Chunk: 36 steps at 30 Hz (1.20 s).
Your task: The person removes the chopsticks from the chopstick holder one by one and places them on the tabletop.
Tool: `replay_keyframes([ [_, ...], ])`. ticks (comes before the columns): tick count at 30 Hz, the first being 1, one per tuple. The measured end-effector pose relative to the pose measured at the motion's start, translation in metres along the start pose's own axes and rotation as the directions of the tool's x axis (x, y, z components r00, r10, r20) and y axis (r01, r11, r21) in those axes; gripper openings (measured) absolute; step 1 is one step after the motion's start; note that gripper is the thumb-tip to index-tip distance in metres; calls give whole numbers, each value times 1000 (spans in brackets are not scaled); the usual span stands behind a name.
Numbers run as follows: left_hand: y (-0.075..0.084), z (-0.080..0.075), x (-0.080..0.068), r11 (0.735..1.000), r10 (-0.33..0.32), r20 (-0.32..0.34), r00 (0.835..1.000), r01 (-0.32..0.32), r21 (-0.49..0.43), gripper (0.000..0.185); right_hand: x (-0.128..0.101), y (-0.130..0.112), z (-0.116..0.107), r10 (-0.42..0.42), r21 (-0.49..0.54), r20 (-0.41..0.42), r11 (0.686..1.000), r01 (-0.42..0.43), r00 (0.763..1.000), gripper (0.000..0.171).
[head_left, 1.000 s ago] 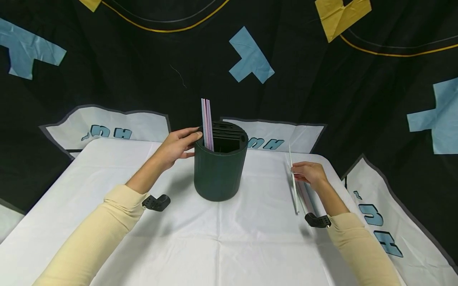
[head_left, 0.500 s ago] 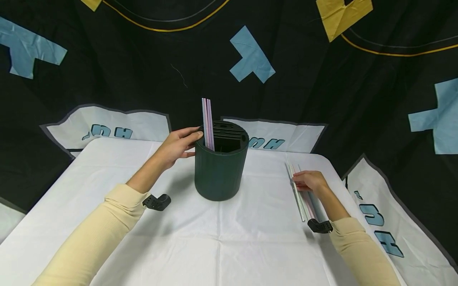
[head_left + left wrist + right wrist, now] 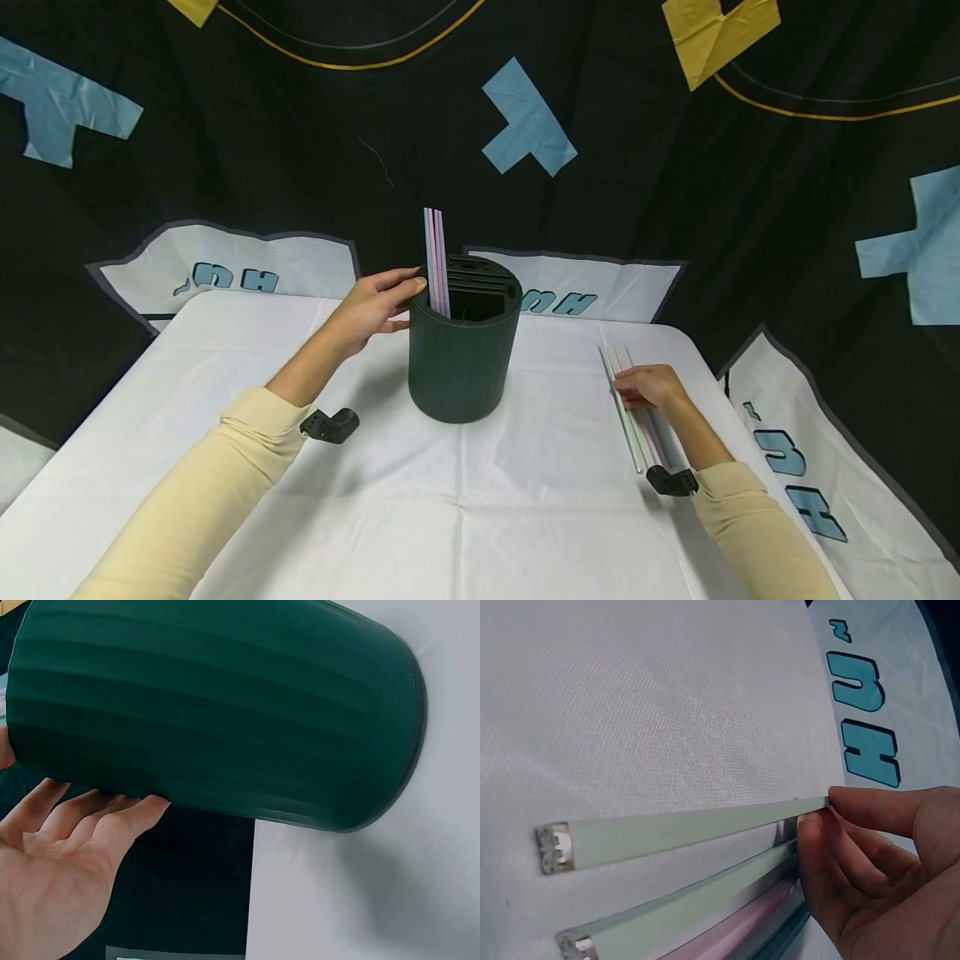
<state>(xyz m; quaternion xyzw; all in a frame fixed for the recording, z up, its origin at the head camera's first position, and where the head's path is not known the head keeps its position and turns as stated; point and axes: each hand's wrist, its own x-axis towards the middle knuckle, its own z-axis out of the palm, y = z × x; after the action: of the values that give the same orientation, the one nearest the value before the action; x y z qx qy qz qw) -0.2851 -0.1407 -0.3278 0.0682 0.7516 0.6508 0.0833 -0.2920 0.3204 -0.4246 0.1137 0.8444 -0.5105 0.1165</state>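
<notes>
A dark green round utensil holder (image 3: 461,367) stands upright on the table, with a slotted black top and a wide opening. Several pink and lilac chopsticks (image 3: 437,262) stick up from its left side. My left hand (image 3: 371,308) holds the holder by its left rim; in the left wrist view the fingertips touch its ribbed wall. At the right, my right hand (image 3: 648,390) pinches a pale green chopstick (image 3: 690,831) with a silver patterned end between thumb and forefinger. Beside it lie another green chopstick (image 3: 682,904), a pink one (image 3: 731,926) and a blue-green one (image 3: 784,934).
A white cloth (image 3: 457,533) covers the table. A black curtain (image 3: 300,142) with blue and yellow patches hangs behind. White lettered panels (image 3: 300,262) run along the back and right edges. Black wrist cameras (image 3: 330,425) sit at both cuffs.
The green chopstick in my right hand has come down from a steep tilt to lie alongside the others, and that hand has moved slightly toward me. My left hand has stayed on the holder.
</notes>
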Motion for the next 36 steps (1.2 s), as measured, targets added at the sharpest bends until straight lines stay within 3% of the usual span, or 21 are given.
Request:
replay_keyframes([
  [13,0,0,1,1000,-2,1,1000,2,0,59,0,2,2,1,-39,-8,999,-1,1000,40],
  [25,-1,1,0,1000,-4,0,1000,4,-10,58,-4,0,-2,-22,-18,-67,1000,21,998,39],
  [30,0,1,0,1000,1,0,1000,-1,-9,58,-10,-14,-6,-64,-31,-70,998,62,995,40],
  [36,0,1,-1,1000,-4,-5,1000,4,-5,59,-20,-55,-10,-118,10,-48,993,119,992,41],
])
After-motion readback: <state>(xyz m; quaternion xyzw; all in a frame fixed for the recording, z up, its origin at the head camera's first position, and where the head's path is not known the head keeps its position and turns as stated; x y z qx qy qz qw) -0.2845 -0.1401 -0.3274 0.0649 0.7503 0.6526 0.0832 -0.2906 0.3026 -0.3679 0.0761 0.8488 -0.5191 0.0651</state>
